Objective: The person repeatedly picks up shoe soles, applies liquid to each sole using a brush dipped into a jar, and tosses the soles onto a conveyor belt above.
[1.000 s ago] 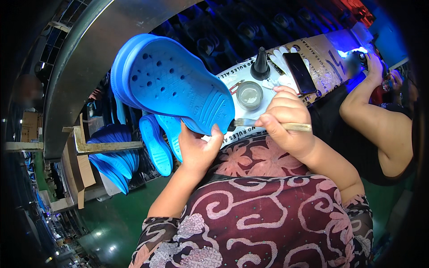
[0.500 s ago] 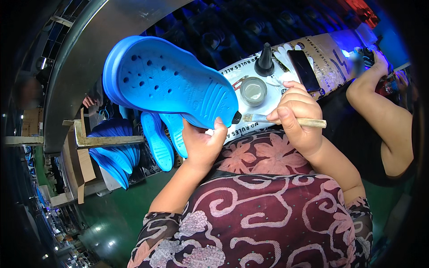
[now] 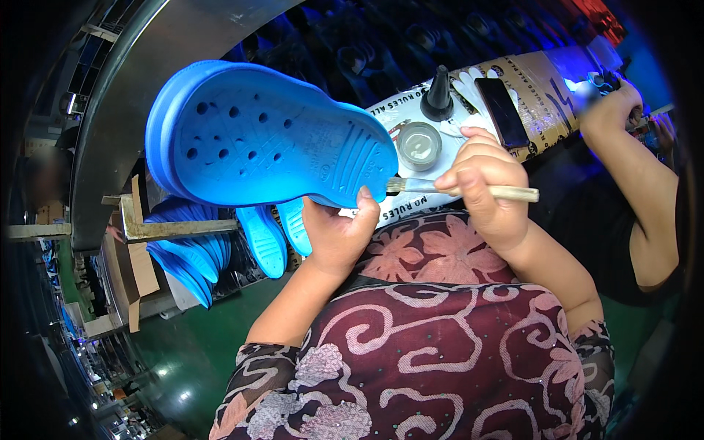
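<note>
One glossy green floor (image 3: 191, 359) spreads below, dotted with reflected light, while a smooth grey metal beam (image 3: 125, 110) curves down the room's left side. The tabletop (image 3: 403, 205) ahead is covered in shiny white and brown printed sheeting. At its left, held up in the air, is a big blue sole (image 3: 271, 139), matte and thick-rimmed, pierced with round holes at the broad end and ridged near the narrow one. Smaller in view, a stack of soles (image 3: 191, 235) fans out at lower left. The left hand (image 3: 341, 227) has its grip pinched on the narrow end, thumb near the rim; the right hand (image 3: 491, 176) has its grip closed around a pale wooden brush (image 3: 513, 193), bristles touching or just beside that end, I cannot tell which. Beyond sit a flat black phone (image 3: 502, 110), a tapering black cone (image 3: 438, 95) and a round, see-through jar (image 3: 419, 144).
</note>
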`<state>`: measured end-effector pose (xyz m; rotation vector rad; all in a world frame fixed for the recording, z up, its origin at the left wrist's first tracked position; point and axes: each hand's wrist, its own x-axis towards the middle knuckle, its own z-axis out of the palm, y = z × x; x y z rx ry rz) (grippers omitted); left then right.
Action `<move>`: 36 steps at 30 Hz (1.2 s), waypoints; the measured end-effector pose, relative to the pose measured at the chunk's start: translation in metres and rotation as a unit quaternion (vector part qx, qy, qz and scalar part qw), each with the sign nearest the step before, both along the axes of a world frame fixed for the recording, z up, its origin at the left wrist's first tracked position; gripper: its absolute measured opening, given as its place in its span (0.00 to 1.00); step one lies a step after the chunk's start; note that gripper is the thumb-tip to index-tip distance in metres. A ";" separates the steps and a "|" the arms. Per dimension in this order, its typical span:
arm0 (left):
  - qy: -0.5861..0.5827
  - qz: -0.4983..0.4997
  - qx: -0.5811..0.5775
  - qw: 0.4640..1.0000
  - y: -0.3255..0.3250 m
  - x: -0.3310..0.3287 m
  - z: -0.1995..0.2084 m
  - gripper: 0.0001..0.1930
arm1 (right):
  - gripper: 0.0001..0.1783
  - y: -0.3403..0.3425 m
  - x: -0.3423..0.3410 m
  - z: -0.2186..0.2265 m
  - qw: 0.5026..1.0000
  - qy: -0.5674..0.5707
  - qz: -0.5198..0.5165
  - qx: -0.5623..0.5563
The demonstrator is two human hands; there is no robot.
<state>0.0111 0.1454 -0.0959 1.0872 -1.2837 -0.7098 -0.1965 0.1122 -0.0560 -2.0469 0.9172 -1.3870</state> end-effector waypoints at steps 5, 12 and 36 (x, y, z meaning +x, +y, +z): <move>0.030 -0.013 0.027 0.999 0.000 0.002 0.004 0.24 | 0.19 0.006 -0.008 0.000 0.999 0.039 -0.008 0.025; 0.070 -0.037 0.124 0.989 0.000 0.004 0.001 0.25 | 0.17 0.003 -0.002 0.005 1.000 0.000 -0.020 0.009; 0.025 -0.604 0.297 0.739 -0.124 -0.156 0.201 0.35 | 0.15 0.032 -0.139 -0.022 0.952 -0.154 -0.238 0.115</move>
